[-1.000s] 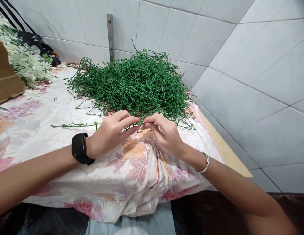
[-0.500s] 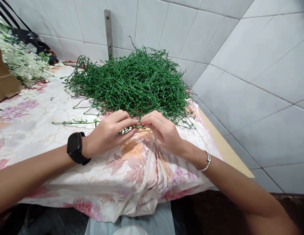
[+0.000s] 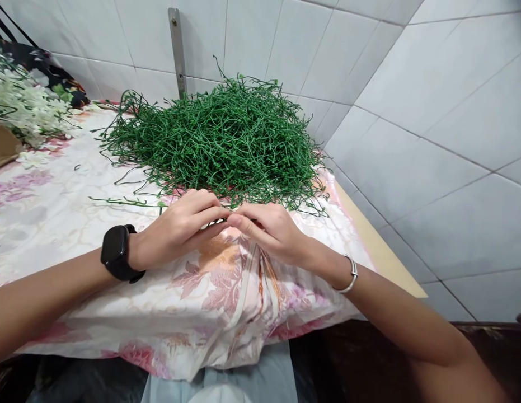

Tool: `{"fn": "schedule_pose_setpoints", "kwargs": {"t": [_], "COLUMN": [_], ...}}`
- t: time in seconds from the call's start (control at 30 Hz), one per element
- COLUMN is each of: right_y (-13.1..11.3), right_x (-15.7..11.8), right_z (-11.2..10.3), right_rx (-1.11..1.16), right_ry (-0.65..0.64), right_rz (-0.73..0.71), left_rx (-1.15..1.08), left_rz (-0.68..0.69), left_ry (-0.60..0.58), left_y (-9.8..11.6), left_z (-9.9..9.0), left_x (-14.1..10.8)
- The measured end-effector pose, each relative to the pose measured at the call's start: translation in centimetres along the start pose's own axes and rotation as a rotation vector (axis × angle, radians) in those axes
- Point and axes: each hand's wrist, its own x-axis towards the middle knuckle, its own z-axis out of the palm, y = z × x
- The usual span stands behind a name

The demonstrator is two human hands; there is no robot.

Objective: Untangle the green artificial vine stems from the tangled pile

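Green artificial flower stems stick out to the left from behind my left hand, whose fingers are closed around them. My right hand meets it fingertip to fingertip, thumb and fingers pinched together at the stems' other end. What lies between the right fingertips is mostly hidden. Just beyond both hands rises a large tangled heap of green plastic stems, resting on a floral cloth.
White artificial flowers lie at the back left beside a brown cardboard piece and a dark patterned bag. Tiled walls enclose the back and right. A metal strip is fixed to the back wall. A tan board edge shows at right.
The right fingers have closed in over the stem ends, with the thumb now pressed against the left fingertips. The view has shifted slightly, so everything sits a little further left.
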Motion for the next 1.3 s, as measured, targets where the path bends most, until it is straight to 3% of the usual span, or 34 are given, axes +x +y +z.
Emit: {"fn": "schedule_pose_setpoints", "kwargs": {"t": [0.27,0.53,0.7,0.9,1.03,1.17,1.3], "right_y": [-0.7,-1.4,-1.4,-1.5,-1.9,-2.0,-1.6], "right_x": [-0.2,0.1,0.3,0.2,0.1,0.1,0.5], "right_z": [1.1,1.6,1.9,1.9,2.2,2.4,2.0], "right_rx": [0.571,1.116,1.329,1.41,1.417,1.393,1.218], "right_ry": [0.249,0.132,0.032,0.018,0.142,0.23,0.402], "right_rz": [0.172,0.314,0.373,0.441,0.443,0.47,0.486], "left_rx": [-0.318,-0.629,-0.853,-1.021,-1.107,-1.1,-1.008], "left_rz": [-0.082,-0.102,-0.267,-0.416,-0.482,-0.463,-0.471], "left_ry": [-0.073,-0.162,-0.244,-0.283,-0.25,-0.206,-0.079], "left_y": [1.6,2.5,2.4,1.8,1.3,1.5,1.9], "left_z": [-1.1,-1.7,-1.4,-0.8,-0.1,0.1,0.0], "left_x": [0.6,1.3,1.3,0.9,0.8,1.1,1.4]}}
